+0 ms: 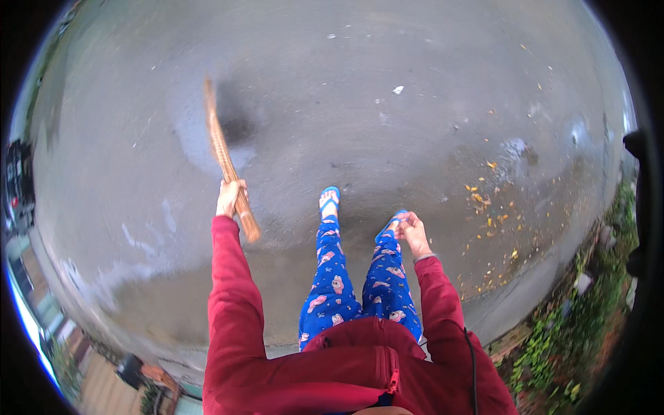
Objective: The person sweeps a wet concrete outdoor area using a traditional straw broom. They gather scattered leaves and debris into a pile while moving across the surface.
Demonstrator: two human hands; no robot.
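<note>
My left hand [229, 198] is closed around a stick broom [223, 149], a long tan bundle of thin sticks. Its thick bound end sticks out below my hand, and the thinner end points forward over the wet pavement [311, 83], blurred at the tip. My right hand [413, 234] hangs to the right with nothing visible in it, its fingers loosely bent and a little apart. In the picture it overlaps my right foot in a blue flip-flop [391, 223].
Yellow leaves [484, 200] lie scattered on the ground to the right, and a pale scrap [398, 90] lies ahead. A planted strip [567, 332] with green weeds borders the lower right. A dark vehicle [19, 180] shows at the far left edge.
</note>
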